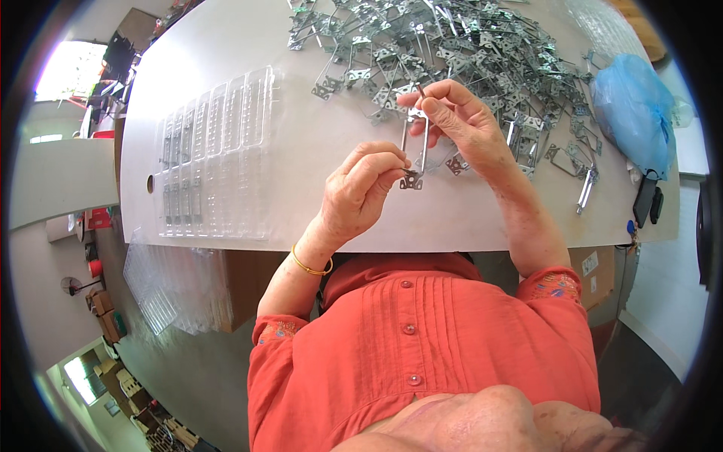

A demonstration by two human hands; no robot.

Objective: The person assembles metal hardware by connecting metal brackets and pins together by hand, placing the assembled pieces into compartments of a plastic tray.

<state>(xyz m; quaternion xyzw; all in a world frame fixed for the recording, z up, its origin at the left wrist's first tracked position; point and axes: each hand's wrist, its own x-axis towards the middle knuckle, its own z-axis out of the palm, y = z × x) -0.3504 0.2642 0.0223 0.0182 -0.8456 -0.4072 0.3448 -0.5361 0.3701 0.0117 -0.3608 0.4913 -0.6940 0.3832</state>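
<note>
Both my hands work on one metal bracket [411,181], which has thin rods and small perforated end plates, held above the table. My left hand [360,187] pinches it near the lower plate. Higher up, the fingers of my right hand [468,126] close around the upper end, where a short dark rod tip pokes out by the thumb. My fingers partly hide both ends. Beyond my hands spreads a large heap of similar metal brackets [467,56]. To the left lies a clear plastic tray [252,154] with rows of small metal pieces in its left compartments.
A blue plastic bag [635,113] sits at the table's right, with black objects [645,197] below it. Some loose metal parts [586,192] lie nearer me. Clear trays [177,282] are stacked below the table's left front edge, beside a cardboard box [245,286].
</note>
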